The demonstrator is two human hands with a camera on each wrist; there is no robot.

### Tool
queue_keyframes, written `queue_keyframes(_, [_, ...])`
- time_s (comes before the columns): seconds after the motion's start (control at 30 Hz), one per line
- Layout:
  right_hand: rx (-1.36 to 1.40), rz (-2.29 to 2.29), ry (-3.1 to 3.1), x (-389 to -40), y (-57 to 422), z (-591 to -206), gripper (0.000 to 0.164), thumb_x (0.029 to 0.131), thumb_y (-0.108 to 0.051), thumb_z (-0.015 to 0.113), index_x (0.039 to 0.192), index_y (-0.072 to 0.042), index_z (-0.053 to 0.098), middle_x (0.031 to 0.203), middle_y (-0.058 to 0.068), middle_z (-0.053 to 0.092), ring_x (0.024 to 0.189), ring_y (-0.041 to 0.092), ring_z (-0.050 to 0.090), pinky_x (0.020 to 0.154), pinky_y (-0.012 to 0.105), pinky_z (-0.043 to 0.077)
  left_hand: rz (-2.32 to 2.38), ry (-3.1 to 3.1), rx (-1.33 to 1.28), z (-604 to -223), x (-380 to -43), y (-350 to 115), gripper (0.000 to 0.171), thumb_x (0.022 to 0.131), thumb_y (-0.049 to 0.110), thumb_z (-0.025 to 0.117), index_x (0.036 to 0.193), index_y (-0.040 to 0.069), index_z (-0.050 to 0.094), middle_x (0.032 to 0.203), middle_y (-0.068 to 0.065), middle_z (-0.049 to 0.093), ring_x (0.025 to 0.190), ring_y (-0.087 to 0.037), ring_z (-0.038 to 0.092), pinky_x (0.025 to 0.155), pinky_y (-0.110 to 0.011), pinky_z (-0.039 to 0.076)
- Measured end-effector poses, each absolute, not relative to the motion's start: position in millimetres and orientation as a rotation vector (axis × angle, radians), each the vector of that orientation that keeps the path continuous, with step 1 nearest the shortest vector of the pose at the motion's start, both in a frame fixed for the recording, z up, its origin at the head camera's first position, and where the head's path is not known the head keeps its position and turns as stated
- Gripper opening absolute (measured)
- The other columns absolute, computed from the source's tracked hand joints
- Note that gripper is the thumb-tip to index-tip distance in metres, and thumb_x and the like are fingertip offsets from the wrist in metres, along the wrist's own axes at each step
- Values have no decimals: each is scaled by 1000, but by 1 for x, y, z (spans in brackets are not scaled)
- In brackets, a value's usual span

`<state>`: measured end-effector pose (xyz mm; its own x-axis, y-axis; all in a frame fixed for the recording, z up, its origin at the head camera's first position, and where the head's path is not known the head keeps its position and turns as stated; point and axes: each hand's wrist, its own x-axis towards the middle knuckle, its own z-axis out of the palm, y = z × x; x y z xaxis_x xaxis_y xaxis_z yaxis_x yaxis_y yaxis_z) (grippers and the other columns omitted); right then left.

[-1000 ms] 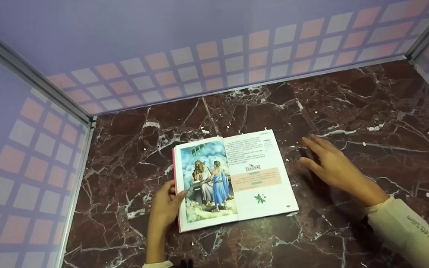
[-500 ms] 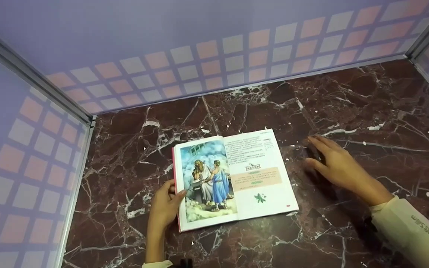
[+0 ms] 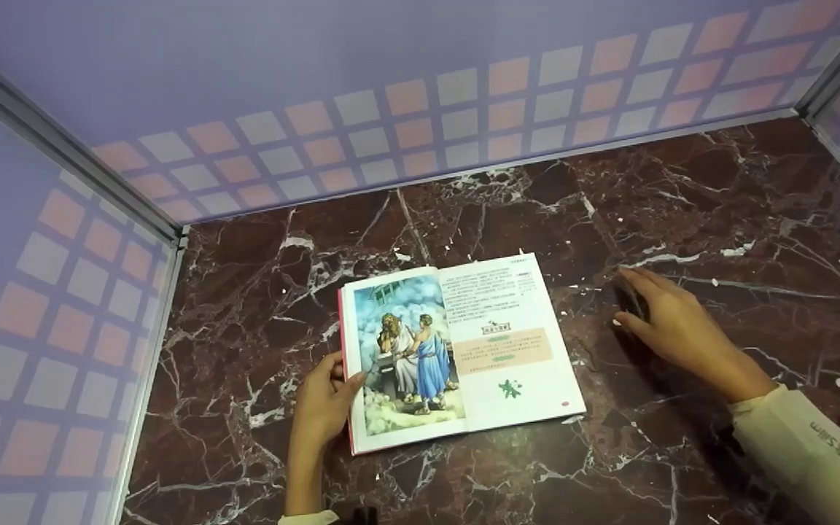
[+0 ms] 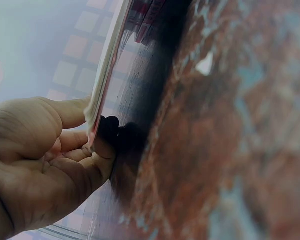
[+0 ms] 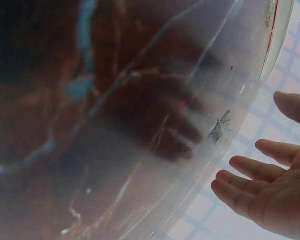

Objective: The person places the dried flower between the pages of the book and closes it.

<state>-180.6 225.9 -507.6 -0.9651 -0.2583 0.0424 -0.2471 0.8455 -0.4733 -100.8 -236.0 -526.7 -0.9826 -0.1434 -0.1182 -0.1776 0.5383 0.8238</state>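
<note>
An open book (image 3: 522, 292) lies on the dark marbled tabletop, a coloured picture of two robed figures on its left page and printed text on its right page. My left hand (image 3: 321, 401) pinches the book's left edge, thumb on the page side and fingers tucked underneath. In the left wrist view the hand (image 4: 50, 155) grips the book's edge (image 4: 106, 70) between thumb and curled fingers. My right hand (image 3: 675, 321) is held to the right of the book, apart from it. The right wrist view shows that hand (image 5: 270, 185) with fingers extended and holding nothing.
Purple panels (image 3: 303, 65) with pink and white squares stand behind and at both sides of the tabletop (image 3: 682, 211). Small white flecks are scattered around the book. A small dark object (image 3: 365, 515) shows at the bottom edge of the head view.
My right hand has drifted a little to the right, farther from the book. The left hand and the book have stayed in place.
</note>
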Motion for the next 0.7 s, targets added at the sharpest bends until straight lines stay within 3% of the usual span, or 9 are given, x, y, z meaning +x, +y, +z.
queue_keyframes(0.3, [-373,-784,3088,-181,230,-513,63,85,-12,78,139,5,51,125,34,57,110,55,55,94,68,43,1471,2715,-292,-528,-101,-236,43,92,8,70,130,-8,58,93,-11,59,72,-14,52,64,-24,47])
queue_keyframes(0.47, [-368,-731,3107,-181,231,-514,57,81,-4,77,132,9,55,117,35,59,106,55,56,93,66,44,1450,2709,-302,-528,-101,-237,43,94,7,69,132,-7,57,94,-11,60,74,-16,54,66,-25,48])
queue_keyframes(0.7, [-309,-741,3077,-182,230,-515,43,82,-4,76,121,8,62,114,32,59,104,54,57,91,66,45,1464,2712,-299,-528,-101,-236,42,93,7,69,131,-7,57,92,-10,58,72,-15,52,65,-24,47])
